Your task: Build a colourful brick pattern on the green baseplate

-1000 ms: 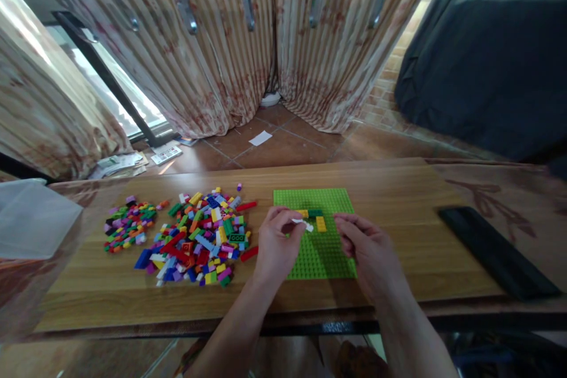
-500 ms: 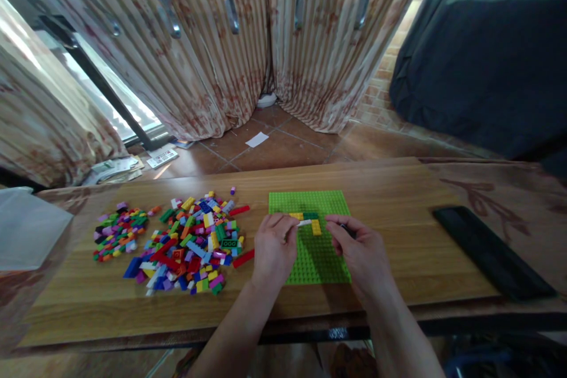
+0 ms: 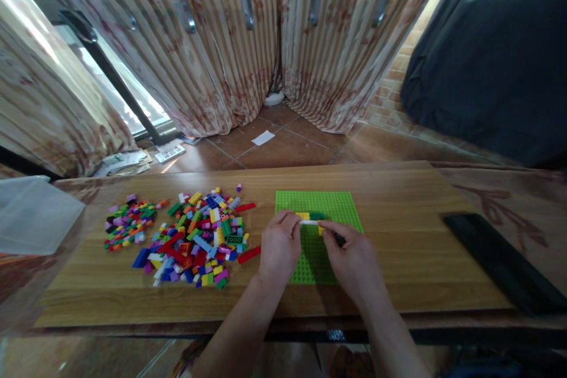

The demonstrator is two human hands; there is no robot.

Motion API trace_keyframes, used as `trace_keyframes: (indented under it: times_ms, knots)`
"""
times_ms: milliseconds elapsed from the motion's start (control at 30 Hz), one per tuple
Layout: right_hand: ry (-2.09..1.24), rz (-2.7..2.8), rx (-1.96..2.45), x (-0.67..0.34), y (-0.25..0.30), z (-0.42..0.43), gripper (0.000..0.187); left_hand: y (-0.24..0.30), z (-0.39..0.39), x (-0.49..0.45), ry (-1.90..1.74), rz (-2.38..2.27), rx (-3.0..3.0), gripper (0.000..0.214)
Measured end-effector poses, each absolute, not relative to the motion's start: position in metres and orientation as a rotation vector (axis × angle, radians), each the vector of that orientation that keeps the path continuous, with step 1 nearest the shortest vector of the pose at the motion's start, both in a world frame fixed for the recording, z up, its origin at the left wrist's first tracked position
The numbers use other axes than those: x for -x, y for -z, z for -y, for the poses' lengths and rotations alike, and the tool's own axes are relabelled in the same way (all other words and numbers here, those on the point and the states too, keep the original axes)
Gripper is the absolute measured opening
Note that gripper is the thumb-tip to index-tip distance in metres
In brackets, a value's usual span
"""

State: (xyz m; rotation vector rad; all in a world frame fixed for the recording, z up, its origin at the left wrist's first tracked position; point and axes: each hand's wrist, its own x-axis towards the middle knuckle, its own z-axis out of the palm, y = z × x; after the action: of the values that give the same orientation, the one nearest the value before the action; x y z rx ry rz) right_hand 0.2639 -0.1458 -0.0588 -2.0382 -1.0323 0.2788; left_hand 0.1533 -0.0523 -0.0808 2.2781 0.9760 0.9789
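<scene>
Slim White Plastic Brick (image 3: 309,222) Held Crosswise

The left hand (image 3: 280,242) pinches the brick over a square green studded baseplate (image 3: 330,202), its long axis running left to right; the right hand (image 3: 352,254), curled around a small dark piece (image 3: 340,239), meets its right end. At the worktop's (image 3: 398,189) far left, a translucent plastic container (image 3: 38,218) hides its contents.
</scene>
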Motion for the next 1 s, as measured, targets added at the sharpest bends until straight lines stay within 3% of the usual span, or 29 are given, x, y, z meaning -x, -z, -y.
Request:
trace_keyframes:
  times_ms: [533,1000]
  knots:
    - [-0.201,1.206,2.234,-0.259,0.060,0.143,0.034,0.074,0.058,-0.142,-0.969,-0.970,-2.253,0.021]
    - [-0.211,1.278,2.375,-0.252,0.053,0.142,0.035,0.086,0.070,-0.141,-0.696,-1.022,-2.592,0.037]
